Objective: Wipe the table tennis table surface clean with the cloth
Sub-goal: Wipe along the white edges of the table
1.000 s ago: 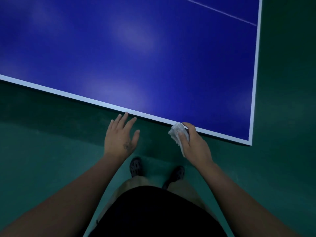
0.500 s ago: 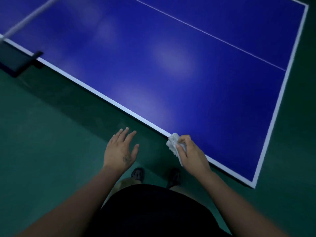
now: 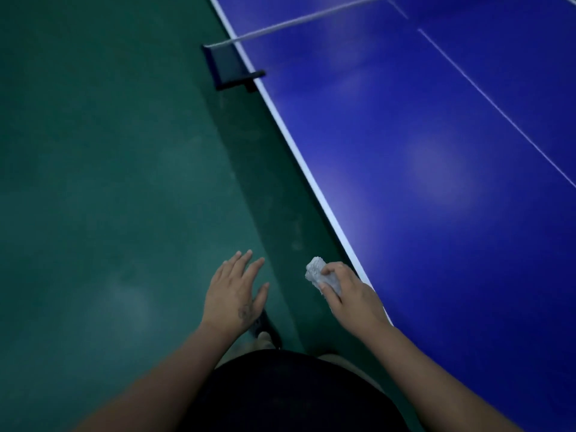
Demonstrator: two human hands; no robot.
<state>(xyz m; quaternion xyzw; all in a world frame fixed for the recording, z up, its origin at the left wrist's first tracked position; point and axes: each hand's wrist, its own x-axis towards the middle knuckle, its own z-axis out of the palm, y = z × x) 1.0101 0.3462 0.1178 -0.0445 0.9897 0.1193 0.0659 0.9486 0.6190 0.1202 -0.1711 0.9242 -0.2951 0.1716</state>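
Cloth — small, pale, wadded; pinched in the right hand between thumb and curled fingers, held over the white-lined near edge of the blue desk, at its near end. Cannot tell whether the cloth touches the surface or rides just above the edge.

Left hand — fingers spread, holding nothing, out over the green floor, well apart from the desk.

Net and its dark clamp sit at the far end of the same edge.

Risks, as judged from here:
- Wad is bunched tight, so only a narrow strip would be wiped per pass — streaks or missed bands likely across the wide blue field.
- Cloth sits at the very edge; a stroke along it could slip off onto the floor side.
- A long sweep toward the far end could snag the clamp or net.
- Dim light hides dust; missed patches would be hard to spot.
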